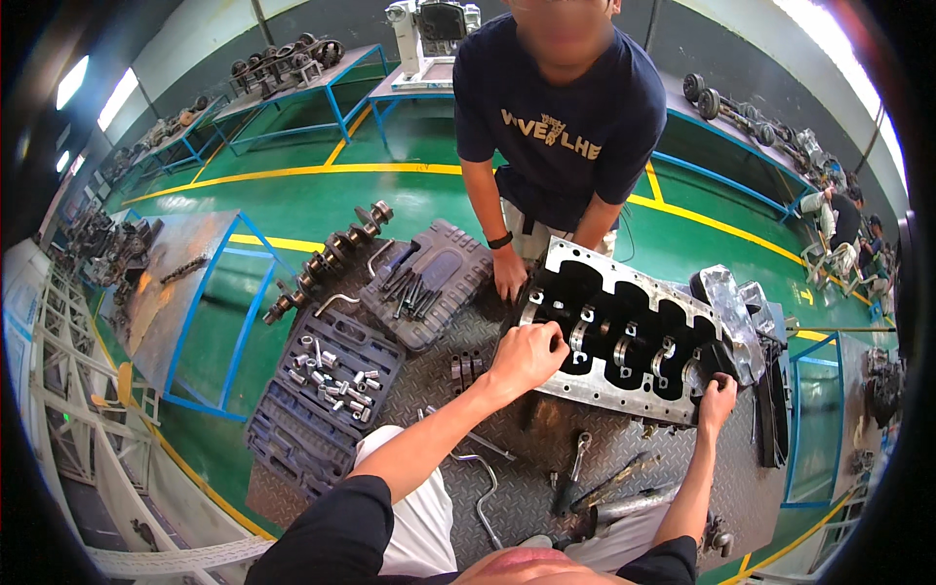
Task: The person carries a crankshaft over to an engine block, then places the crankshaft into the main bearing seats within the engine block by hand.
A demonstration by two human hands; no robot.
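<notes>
Atop the tread-plate bench (424, 382): a metal engine block (624, 346) lies right of centre, one long side toward the wearer, its row of bearing saddles facing up.

Left hand (529, 359): poised at the block's left near part, fingers curled well in; whether anything sits inside the curl cannot be told.

Right hand (719, 392): at the block's right near corner, thumb and fingers drawn close together beside a dark piece (717, 363); whether they grip it cannot be told.

Far side: a co-worker (565, 107) in a dark printed T-shirt faces the block, one wristbanded hand (509, 273) by its far left corner, the other hand hidden from view.

Tool cases: an open socket case (302, 439) lies at left with loose silver sockets (336, 380); a second case (458, 258), farther off, bears long dark bolts (409, 294).

Crankshaft (330, 261): aslant at the far left, just beyond the cases.

Near side: a ratchet (575, 475) and a bent metal bar (485, 497) lie between the wearer's forearms.

Right end: a crumpled silvery piece (729, 317) sits beside the block.

Workshop floor (390, 151): green, crossed by yellow lines, with a blue-framed table (216, 239) at far left.
</notes>
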